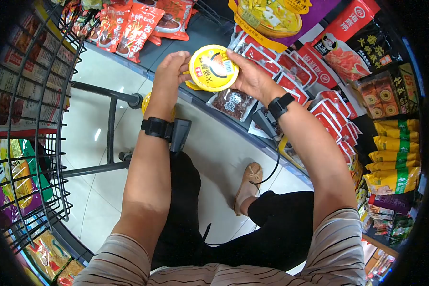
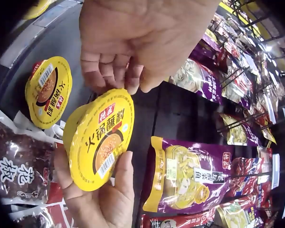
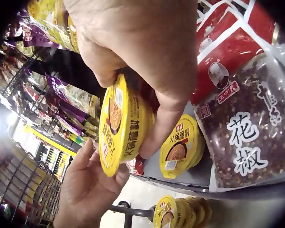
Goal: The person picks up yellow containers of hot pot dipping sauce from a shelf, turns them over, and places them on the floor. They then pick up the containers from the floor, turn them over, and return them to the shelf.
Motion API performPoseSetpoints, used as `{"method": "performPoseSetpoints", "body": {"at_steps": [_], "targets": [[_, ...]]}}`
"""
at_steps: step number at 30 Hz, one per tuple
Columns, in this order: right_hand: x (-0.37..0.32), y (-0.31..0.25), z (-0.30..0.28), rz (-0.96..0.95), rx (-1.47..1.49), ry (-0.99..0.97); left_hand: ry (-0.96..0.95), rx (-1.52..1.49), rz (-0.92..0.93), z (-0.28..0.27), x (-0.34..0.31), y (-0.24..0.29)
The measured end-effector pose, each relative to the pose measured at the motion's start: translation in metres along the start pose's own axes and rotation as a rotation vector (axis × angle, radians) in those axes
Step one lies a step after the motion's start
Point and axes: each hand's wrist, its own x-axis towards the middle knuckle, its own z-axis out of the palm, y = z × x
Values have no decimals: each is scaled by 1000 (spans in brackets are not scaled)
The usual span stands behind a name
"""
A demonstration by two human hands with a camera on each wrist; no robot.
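My right hand (image 1: 250, 78) grips a round yellow tub (image 1: 213, 68) by its side, thumb and fingers around it, lid facing up toward the head view. The left hand (image 1: 172, 71) is at the tub's other edge; in the left wrist view its curved fingers (image 2: 115, 71) meet the rim of the tub (image 2: 102, 142). A second yellow tub (image 2: 48, 92) lies on the dark shelf (image 2: 166, 107), beside a clear bag of dark red spice (image 2: 20, 164). In the right wrist view that second tub (image 3: 181, 147) shows below my right hand (image 3: 137, 47).
A black wire cart (image 1: 38, 119) stands at the left, packs inside. Red sauce packs (image 1: 138, 28) lie along the shelf's far left. Purple and yellow packs, red boxes and yellow bags (image 1: 393, 157) fill the right. More yellow tubs (image 3: 173, 213) are stacked low, near the shelf edge.
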Motion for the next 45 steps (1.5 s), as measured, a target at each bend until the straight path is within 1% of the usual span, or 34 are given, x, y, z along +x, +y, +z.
{"method": "performPoseSetpoints", "body": {"at_steps": [1,5,6,8,12,18,20,32,45], "targets": [[2,1,0,-23,41,-13,-9,-10,-31,0,-1,1],[6,1,3,-136,103,49,-95,-53,-150,2,-1,0],[7,1,3,-140,109,95,-127,-59,-135,2,-2,-1],[8,2,4,-121,99,106,-193,-72,-106,4,-3,-2],[8,3,4,-70,111,95,-159,-103,-72,4,-1,-2],[-2,2,7,-30,108,1,-68,-125,-41,3,-2,1],[-2,3,8,-24,100,22,-55,-136,-22,2,-2,1],[-1,9,-1,16,67,-22,-40,-133,-28,1,-3,0],[0,11,-6,63,36,-49,-79,-172,-6,-2,5,-7]]}}
